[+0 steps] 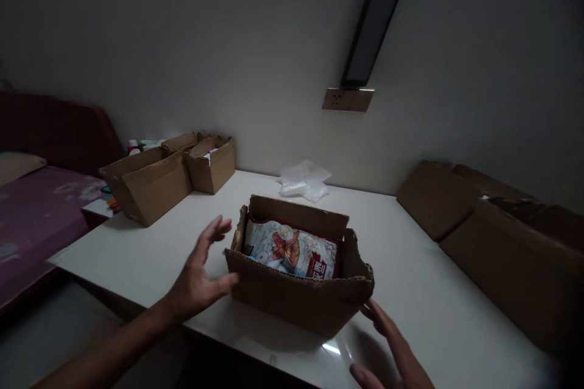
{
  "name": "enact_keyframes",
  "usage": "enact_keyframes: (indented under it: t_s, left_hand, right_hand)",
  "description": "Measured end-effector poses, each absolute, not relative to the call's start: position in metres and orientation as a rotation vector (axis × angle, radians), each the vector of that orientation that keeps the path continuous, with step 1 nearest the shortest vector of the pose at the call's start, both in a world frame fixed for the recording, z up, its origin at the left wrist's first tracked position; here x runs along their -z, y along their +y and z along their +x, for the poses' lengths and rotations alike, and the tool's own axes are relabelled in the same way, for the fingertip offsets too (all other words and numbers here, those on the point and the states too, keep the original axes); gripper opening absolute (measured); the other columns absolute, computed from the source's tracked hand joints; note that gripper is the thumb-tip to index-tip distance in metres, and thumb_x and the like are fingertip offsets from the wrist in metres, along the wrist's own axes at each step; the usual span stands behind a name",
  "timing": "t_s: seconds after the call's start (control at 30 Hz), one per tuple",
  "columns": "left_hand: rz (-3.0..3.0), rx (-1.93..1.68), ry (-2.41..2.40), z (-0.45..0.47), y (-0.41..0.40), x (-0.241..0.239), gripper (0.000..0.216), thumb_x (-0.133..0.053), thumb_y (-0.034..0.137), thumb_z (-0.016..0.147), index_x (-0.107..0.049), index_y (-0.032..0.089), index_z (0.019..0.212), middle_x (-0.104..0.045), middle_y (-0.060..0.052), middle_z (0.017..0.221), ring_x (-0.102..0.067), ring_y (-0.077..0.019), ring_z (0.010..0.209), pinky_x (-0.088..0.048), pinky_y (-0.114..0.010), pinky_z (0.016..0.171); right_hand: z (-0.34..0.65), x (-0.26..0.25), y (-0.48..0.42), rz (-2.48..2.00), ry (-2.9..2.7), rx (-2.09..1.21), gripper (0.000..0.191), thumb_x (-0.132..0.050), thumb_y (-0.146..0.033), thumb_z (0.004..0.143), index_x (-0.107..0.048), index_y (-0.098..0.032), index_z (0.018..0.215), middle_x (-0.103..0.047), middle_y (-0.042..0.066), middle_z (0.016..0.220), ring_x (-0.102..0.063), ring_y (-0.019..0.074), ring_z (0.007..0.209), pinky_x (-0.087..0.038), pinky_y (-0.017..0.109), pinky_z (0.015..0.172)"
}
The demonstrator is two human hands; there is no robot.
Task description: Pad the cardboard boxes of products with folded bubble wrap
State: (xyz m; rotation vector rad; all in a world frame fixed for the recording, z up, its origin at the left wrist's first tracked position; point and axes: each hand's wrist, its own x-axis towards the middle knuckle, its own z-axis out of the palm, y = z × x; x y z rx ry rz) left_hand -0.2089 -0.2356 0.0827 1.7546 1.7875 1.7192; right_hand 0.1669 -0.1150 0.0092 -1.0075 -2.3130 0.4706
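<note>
An open-topped cardboard box stands near the front edge of the white table, its upper rim roughly cut. Inside lies a printed packet with a red-orange butterfly-like picture and a dark red label. My left hand is just left of the box, thumb and fingers spread, with nothing in it. At the box's lower right corner is my right hand, thumb and fingers apart; its fingertips are at or very near the cardboard, and I cannot tell whether they touch.
Crumpled clear plastic wrap lies by the wall. Two cut cardboard boxes stand at the back left, and larger cardboard boxes at the right. A bed with a purple cover is beyond the table's left edge. A socket plate is on the wall.
</note>
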Motion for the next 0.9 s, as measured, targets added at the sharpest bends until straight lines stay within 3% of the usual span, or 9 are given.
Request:
enact_keyframes:
  t_s: [0.07,0.2,0.3,0.4,0.5,0.57,0.73,0.83,0.9]
  left_hand:
    - [1.540,-1.555,1.710,-0.210,-0.223,-0.054,0.095,-0.080,0.034,0.071,-0.029,0.021,0.150,-0.046,-0.017,0.148,-0.046,-0.0334,0.136,-0.043,-0.047,0.111]
    - [1.173,-1.540,1.679,-0.221,-0.216,-0.020,0.080,-0.083,0.042,0.060,-0.051,0.014,0.128,-0.066,-0.017,0.122,-0.064,-0.0360,0.113,-0.055,-0.047,0.096]
    - [0.988,-1.717,1.864,-0.247,-0.232,-0.007,0.077,-0.081,0.046,0.058,-0.051,0.017,0.122,-0.067,-0.014,0.120,-0.065,-0.0354,0.111,-0.053,-0.049,0.099]
    - [0.835,-1.771,2.067,-0.278,-0.252,0.005,0.080,-0.081,0.050,0.056,-0.051,0.019,0.123,-0.068,-0.012,0.119,-0.065,-0.0351,0.112,-0.052,-0.049,0.101]
    - [0.755,-1.810,2.135,-0.293,-0.259,0.018,0.084,-0.081,0.055,0.053,-0.052,0.021,0.124,-0.070,-0.011,0.115,-0.066,-0.0352,0.109,-0.057,-0.046,0.095]
    - [0.749,-1.819,2.167,-0.291,-0.255,0.024,0.086,-0.081,0.057,0.052,-0.052,0.022,0.125,-0.070,-0.010,0.115,-0.067,-0.0357,0.109,-0.058,-0.045,0.093]
    - [0.861,-1.738,2.253,-0.281,-0.239,0.033,0.082,-0.079,0.056,0.057,-0.051,0.027,0.128,-0.066,-0.010,0.124,-0.064,-0.0378,0.114,-0.057,-0.048,0.096]
    - [0.896,-1.694,2.299,-0.285,-0.237,0.037,0.076,-0.082,0.056,0.052,-0.058,0.026,0.118,-0.070,-0.011,0.113,-0.065,-0.0394,0.110,-0.056,-0.051,0.096]
    - [0.909,-1.661,2.314,-0.287,-0.236,0.037,0.071,-0.081,0.059,0.052,-0.060,0.024,0.110,-0.072,-0.011,0.104,-0.067,-0.0391,0.105,-0.056,-0.053,0.095]
  right_hand:
    - [0.141,-0.017,-0.116,-0.969,-2.307,-0.640,0.081,-0.058,-0.052,0.087,-0.024,-0.026,0.156,-0.047,0.014,0.150,-0.051,0.0341,0.132,-0.051,0.049,0.102]
    - [0.095,-0.025,-0.104,-0.793,-2.404,-0.875,0.087,-0.060,-0.052,0.086,-0.020,-0.021,0.157,-0.040,0.017,0.154,-0.045,0.0346,0.136,-0.043,0.052,0.108]
    - [0.063,-0.024,-0.090,-0.620,-2.523,-0.917,0.094,-0.065,-0.051,0.082,-0.017,-0.023,0.158,-0.040,0.016,0.154,-0.048,0.0352,0.132,-0.041,0.053,0.108]
    - [0.034,-0.012,-0.069,-0.437,-2.558,-0.932,0.085,-0.065,-0.047,0.083,-0.027,-0.024,0.156,-0.044,0.012,0.152,-0.047,0.0330,0.133,-0.039,0.050,0.109]
    - [0.015,0.002,-0.031,-0.549,-2.444,-0.807,0.055,-0.053,-0.036,0.091,-0.047,-0.024,0.145,-0.048,0.011,0.150,-0.045,0.0293,0.136,-0.035,0.051,0.113]
    - [0.006,0.005,0.006,-0.743,-2.367,-0.640,0.045,-0.046,-0.028,0.094,-0.053,-0.022,0.137,-0.050,0.013,0.148,-0.045,0.0287,0.136,-0.034,0.054,0.113]
    - [-0.024,-0.012,0.098,-0.972,-2.418,-0.128,0.049,-0.054,-0.017,0.088,-0.051,-0.013,0.137,-0.044,0.021,0.150,-0.046,0.0325,0.131,-0.039,0.049,0.104]
    - [-0.053,-0.020,0.127,-0.974,-2.391,-0.062,0.047,-0.056,-0.020,0.088,-0.051,-0.010,0.134,-0.044,0.024,0.147,-0.044,0.0342,0.130,-0.036,0.049,0.104]
    - [-0.071,-0.021,0.135,-0.940,-2.405,-0.053,0.036,-0.057,-0.021,0.088,-0.058,-0.013,0.123,-0.054,0.020,0.139,-0.047,0.0308,0.125,-0.035,0.044,0.102]
